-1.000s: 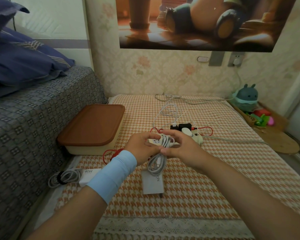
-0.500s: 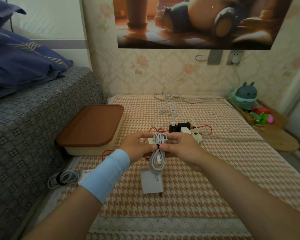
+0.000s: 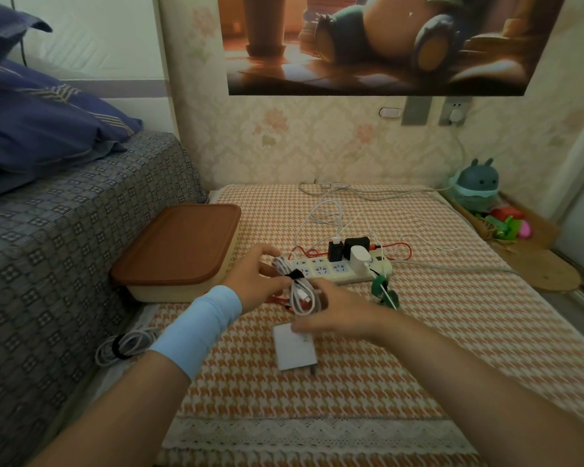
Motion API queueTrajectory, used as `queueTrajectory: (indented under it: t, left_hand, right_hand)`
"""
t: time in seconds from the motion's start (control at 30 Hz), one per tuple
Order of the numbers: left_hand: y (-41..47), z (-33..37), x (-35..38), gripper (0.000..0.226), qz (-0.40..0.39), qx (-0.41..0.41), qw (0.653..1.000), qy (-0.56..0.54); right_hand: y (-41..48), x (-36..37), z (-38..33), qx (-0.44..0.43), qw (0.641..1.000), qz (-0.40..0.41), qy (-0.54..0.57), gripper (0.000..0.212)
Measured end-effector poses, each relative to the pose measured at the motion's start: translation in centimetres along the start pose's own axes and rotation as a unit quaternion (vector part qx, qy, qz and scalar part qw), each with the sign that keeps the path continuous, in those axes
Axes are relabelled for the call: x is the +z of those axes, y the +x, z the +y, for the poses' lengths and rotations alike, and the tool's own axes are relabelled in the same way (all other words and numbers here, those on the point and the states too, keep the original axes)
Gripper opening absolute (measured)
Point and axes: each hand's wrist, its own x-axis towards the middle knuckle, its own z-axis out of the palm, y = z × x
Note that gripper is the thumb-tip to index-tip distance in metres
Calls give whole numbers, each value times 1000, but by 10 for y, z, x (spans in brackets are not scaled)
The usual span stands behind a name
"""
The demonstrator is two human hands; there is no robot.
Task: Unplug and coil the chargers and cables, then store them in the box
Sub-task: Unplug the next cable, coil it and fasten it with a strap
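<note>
Pinched between thumb and fingers, the coiled white cable [image 3: 300,294] hangs from the left hand [image 3: 253,281]. That grip closes on it at the black strap [image 3: 292,275] that binds the loops, and the bundle sits just above the houndstooth mat [image 3: 452,332] with its connector ends showing in the middle of the coil.

Far left, the bed [image 3: 64,230] under a grey patterned cover borders the mat. At its foot lies a second coiled cable [image 3: 125,345], also banded in black. Beside the bed stands the box [image 3: 179,247], cream with a brown lid that is closed, just left of the left hand.

Below the held coil, a white charger [image 3: 295,352] lies flat on the mat with its prongs toward the camera. The right hand [image 3: 338,311] reaches low over it, its grip spread and blurred; whether it touches the charger cannot be told.

Behind the hands lies the power strip [image 3: 317,269], with two black chargers [image 3: 336,251] and a white plug [image 3: 359,261] seated in it, and white leads and a red cable [image 3: 398,246] tangled around it. A green clip-like item [image 3: 381,291] lies just right of the right hand. A plush toy [image 3: 479,187] sits in the far right corner.
</note>
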Motion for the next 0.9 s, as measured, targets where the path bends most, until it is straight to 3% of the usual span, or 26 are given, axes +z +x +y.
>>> queueTrajectory:
  t: [0.1, 0.27, 0.4, 0.47, 0.57, 0.7, 0.9]
  left_hand:
    - [-2, -1, -5, 38, 1, -19, 1000, -11]
    - [-13, -1, -29, 30, 64, -34, 997, -13]
    - [-29, -14, -49, 16, -3, -69, 997, 23]
    - [-38, -25, -56, 5, -20, -64, 993, 99]
    - [-46, -43, -64, 6, -16, -65, 983, 168]
    - [-56, -56, -72, 32, -41, -80, 976, 198]
    - [-68, -70, -108, 21, 14, -87, 951, 296]
  right_hand:
    - [1, 13, 0, -27, 995, -3, -99, 61]
    - [3, 7, -10, -15, 987, -45, -151, 48]
    - [0, 12, -20, -4, 973, -112, -200, 35]
    - [2, 21, -26, 2, 968, -118, -224, 43]
    - [9, 35, -34, 16, 958, -117, -261, 51]
    - [13, 50, -41, 56, 951, -116, -282, 61]
    - [20, 77, -39, 45, 951, -115, -282, 99]
